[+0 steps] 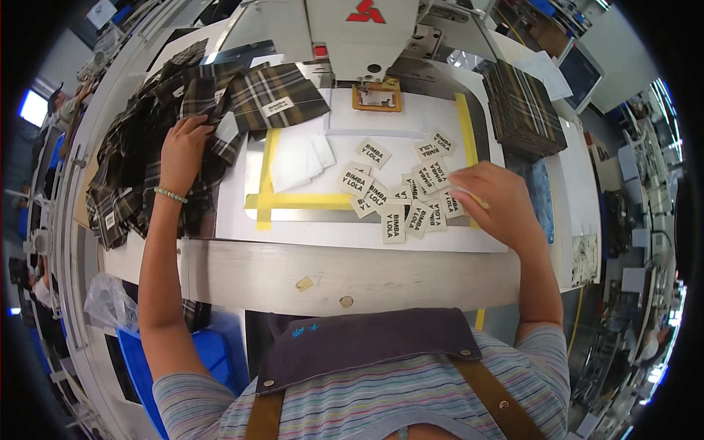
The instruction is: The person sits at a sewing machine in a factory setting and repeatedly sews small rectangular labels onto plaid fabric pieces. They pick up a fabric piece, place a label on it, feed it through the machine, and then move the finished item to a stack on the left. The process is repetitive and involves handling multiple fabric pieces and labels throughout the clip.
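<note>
My left hand (pixel 187 147) rests on a heap of dark plaid fabric pieces (pixel 132 139), its fingers bent and closed on the fabric. A flat plaid piece with a pale label (pixel 279 95) lies just beyond it. My right hand (pixel 502 202) hovers at the right edge of a scatter of small cream fabric labels (pixel 393 224), thumb and forefinger apart beside them. Many of the labels overlap, with dark lettering. Left of them, several blank white sheets (pixel 301 163) lie stacked on the white work plate (pixel 345 229).
A sewing machine head (pixel 359 37) stands over the plate, with a brown-yellow clamp frame (pixel 378 97) beneath it. Yellow tape (pixel 308 201) marks the plate. A neat stack of plaid pieces (pixel 524 106) sits at right. A blue bin (pixel 176 359) stands below the table at left.
</note>
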`<state>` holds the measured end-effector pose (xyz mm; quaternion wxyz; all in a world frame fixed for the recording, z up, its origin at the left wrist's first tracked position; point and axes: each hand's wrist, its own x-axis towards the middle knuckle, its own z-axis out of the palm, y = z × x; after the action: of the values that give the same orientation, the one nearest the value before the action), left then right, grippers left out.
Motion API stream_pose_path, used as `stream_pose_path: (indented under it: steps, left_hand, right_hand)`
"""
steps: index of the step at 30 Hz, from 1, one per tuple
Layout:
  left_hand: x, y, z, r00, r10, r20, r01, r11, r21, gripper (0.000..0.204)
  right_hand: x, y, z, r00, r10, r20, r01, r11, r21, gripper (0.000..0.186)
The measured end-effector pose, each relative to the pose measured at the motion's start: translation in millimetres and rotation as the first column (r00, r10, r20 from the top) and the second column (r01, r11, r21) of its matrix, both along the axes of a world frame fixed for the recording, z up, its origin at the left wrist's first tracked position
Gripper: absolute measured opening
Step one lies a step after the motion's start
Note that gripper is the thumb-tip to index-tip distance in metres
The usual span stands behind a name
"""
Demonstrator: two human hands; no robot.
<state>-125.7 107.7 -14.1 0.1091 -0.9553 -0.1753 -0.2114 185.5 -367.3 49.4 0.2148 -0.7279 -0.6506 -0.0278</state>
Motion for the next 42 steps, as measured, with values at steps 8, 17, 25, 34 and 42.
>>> stream_pose_path:
  steps: [8, 17, 25, 34, 42]
  left_hand:
    - [-65.7, -80.3, 15.4, 0.852, 0.238, 0.466, 0.118, 0.780, -0.615, 0.038]
    - [-91.8, -316.1, -30.6, 0.730, -0.668, 0.145, 0.152, -0.049, -0.987, 0.046]
    - [-43.8, -367.2, -105.7, 0.861, -0.508, 0.002, 0.182, 0.304, -0.935, 0.027]
    - [-15.7, -392.1, -114.8, 0.908, -0.416, -0.051, 0.191, 0.519, -0.833, 0.018]
    - [-14.0, -405.6, -140.4, 0.910, -0.292, 0.294, 0.411, 0.562, -0.718, 0.013]
  right_hand:
    - [-48.4, -65.0, 5.0, 0.568, 0.349, -0.746, -0.610, 0.786, -0.096, 0.050]
    - [-136.4, -101.3, -95.5, 0.280, -0.037, -0.959, -0.565, 0.802, -0.195, 0.057]
    - [-171.3, -122.2, -144.5, 0.974, -0.002, -0.227, -0.075, 0.942, -0.328, 0.015]
    - [-179.4, -131.7, -168.0, 0.993, -0.055, 0.101, 0.050, 0.998, 0.046, 0.016]
    - [-185.7, -133.6, -182.7, 0.997, -0.052, 0.065, 0.058, 0.995, -0.085, 0.024]
